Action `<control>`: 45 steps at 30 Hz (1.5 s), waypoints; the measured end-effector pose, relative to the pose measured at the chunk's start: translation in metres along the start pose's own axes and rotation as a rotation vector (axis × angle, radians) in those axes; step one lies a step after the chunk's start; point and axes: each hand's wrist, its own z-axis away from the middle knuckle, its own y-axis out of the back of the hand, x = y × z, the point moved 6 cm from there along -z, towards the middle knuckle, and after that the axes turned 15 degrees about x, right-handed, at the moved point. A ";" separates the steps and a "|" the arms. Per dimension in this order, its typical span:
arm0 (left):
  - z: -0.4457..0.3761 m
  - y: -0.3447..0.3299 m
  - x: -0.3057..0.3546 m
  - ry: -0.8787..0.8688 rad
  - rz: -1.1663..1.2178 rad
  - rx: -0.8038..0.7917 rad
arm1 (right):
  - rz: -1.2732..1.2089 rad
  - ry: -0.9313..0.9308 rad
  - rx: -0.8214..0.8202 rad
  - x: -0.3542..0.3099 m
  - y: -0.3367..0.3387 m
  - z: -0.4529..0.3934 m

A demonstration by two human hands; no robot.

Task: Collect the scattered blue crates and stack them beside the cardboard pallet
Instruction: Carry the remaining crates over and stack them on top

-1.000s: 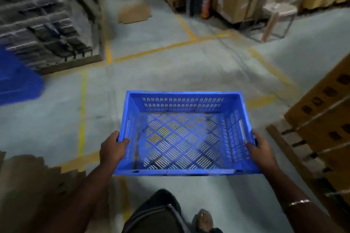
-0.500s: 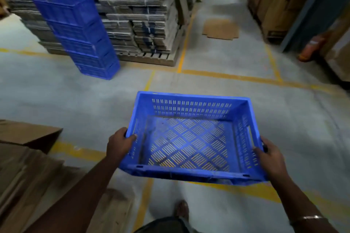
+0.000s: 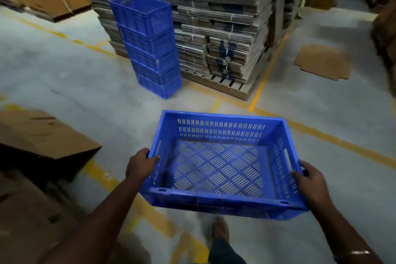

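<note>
You carry the empty crate [image 3: 222, 165] above the floor [image 3: 64, 83], its open top up: your left hand [image 3: 139, 165] has its fingers curled round the left rim, and your right hand [image 3: 310, 180] wraps the right wall by the handle slot. Ahead, the stack [image 3: 147, 45] of blue crates stands just beside the pallet [image 3: 225, 28] of flat cardboard.

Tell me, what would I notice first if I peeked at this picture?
Probably the bright blue crate in the middle, empty, held at its sides by the left hand and right hand. Farther back stands a stack of blue crates on the floor beside a pallet of flattened cardboard.
</note>
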 end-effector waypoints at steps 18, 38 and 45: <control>-0.396 0.067 0.006 0.207 -0.013 0.272 | 0.057 0.331 -0.293 -0.379 -0.384 -0.207; -0.849 0.195 0.012 0.225 0.085 0.416 | -0.241 0.222 -0.278 -0.708 -0.681 -0.253; -0.994 0.255 0.017 0.176 0.098 0.412 | -0.396 0.185 -0.294 -0.828 -0.749 -0.245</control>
